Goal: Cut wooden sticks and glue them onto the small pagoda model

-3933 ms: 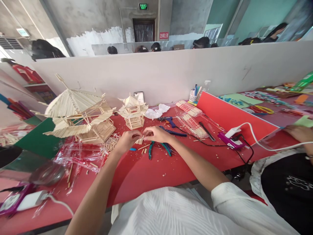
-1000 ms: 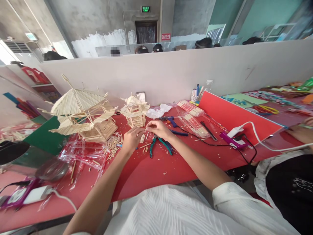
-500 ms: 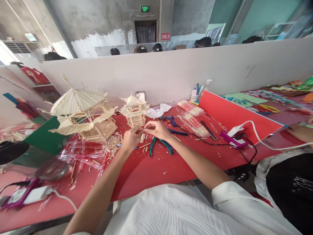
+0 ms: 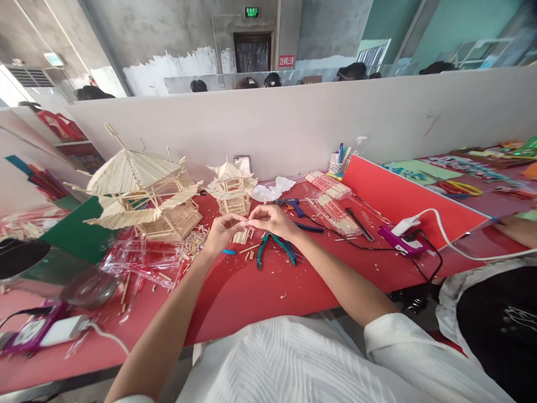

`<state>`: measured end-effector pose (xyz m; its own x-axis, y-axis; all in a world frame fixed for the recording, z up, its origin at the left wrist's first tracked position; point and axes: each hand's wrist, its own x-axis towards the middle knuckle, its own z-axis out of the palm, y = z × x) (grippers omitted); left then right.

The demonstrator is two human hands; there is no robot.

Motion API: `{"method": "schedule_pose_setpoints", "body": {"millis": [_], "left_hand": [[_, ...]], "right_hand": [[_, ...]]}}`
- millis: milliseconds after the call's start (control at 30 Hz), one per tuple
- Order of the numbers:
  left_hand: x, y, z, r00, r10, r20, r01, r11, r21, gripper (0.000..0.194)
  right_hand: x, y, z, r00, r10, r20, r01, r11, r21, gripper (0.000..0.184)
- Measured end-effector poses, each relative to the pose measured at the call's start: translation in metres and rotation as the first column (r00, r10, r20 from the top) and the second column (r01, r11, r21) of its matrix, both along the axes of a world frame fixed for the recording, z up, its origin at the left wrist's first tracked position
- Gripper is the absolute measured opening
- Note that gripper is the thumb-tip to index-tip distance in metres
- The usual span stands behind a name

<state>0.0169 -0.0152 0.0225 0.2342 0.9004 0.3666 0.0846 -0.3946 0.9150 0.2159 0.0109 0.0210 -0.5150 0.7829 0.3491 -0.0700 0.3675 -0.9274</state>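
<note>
My left hand (image 4: 221, 230) and my right hand (image 4: 272, 219) meet fingertip to fingertip just above the red table (image 4: 260, 291). Both pinch a small thin wooden stick (image 4: 246, 223) between them. Under the hands lie several short cut sticks (image 4: 243, 239) and green-handled pliers (image 4: 274, 246). A small stick pavilion (image 4: 231, 190) stands right behind the hands. A larger stick pavilion (image 4: 140, 193) stands to the left.
Crumpled clear wrap (image 4: 142, 260) lies at the left. Stick packets (image 4: 331, 204), a blue glue gun (image 4: 289, 206) and a purple glue gun (image 4: 398, 238) with cables sit to the right. A grey partition (image 4: 293, 123) closes the back. Another person (image 4: 499, 302) sits on the right.
Both hands have lifted slightly off the table with the stick pinched between them; earlier the left hand was down among the cut sticks.
</note>
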Motion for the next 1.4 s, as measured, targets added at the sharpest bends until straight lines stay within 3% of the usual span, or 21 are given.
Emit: {"method": "schedule_pose_setpoints", "body": {"millis": [333,500,767,1400], "left_hand": [[-0.001,0.002,-0.005,1.0,-0.005,0.023,0.006,0.997,-0.072,0.039],[0.004,0.002,-0.008,0.997,0.067,0.029,-0.066,0.998,-0.015,0.042],[0.008,0.004,-0.013,0.989,0.141,0.03,-0.143,0.989,0.043,0.034],[0.004,0.002,-0.005,0.98,0.186,0.066,-0.177,0.977,-0.115,0.045]], "right_hand": [[-0.002,-0.001,0.001,0.998,-0.068,0.021,0.067,0.997,0.047,0.022],[-0.004,0.001,-0.002,0.989,-0.14,0.05,0.134,0.984,0.117,0.021],[-0.005,0.001,-0.003,0.982,-0.173,0.078,0.165,0.981,0.099,0.021],[0.0,0.004,0.0,0.99,-0.101,0.096,0.089,0.988,0.126,0.021]]}}
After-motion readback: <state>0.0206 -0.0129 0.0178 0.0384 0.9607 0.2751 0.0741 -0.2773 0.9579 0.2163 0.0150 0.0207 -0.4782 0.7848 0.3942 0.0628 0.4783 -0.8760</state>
